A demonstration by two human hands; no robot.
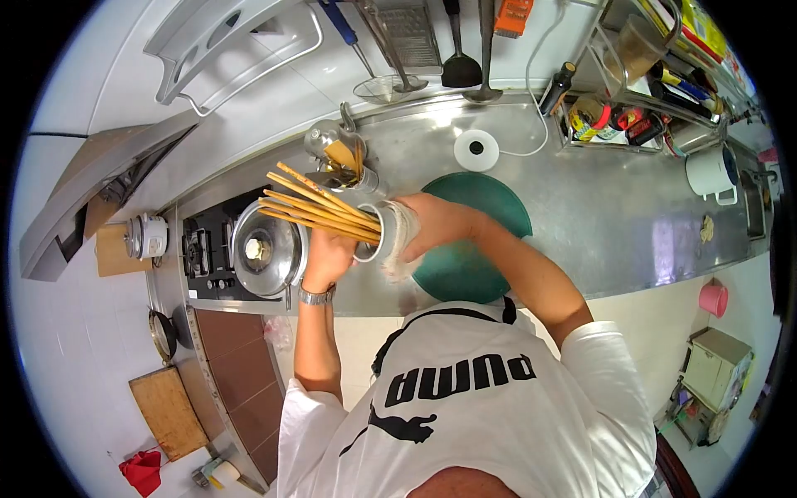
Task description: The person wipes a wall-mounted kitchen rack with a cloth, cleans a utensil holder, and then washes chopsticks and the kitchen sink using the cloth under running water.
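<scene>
chopsticks [320, 206] in holder [388, 234] between left grip [331, 256] and right grip [440, 222]

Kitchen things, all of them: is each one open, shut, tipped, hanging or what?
White cup: tipped
Chopsticks: inside the cup, poking out
Left hand: holding the cup
Right hand: closed on the cloth
Cloth: bunched against the cup
Pot lid: on
Green board: lying flat
White round base: lying flat
Black spatula: hanging
Orange grater: hanging
</scene>
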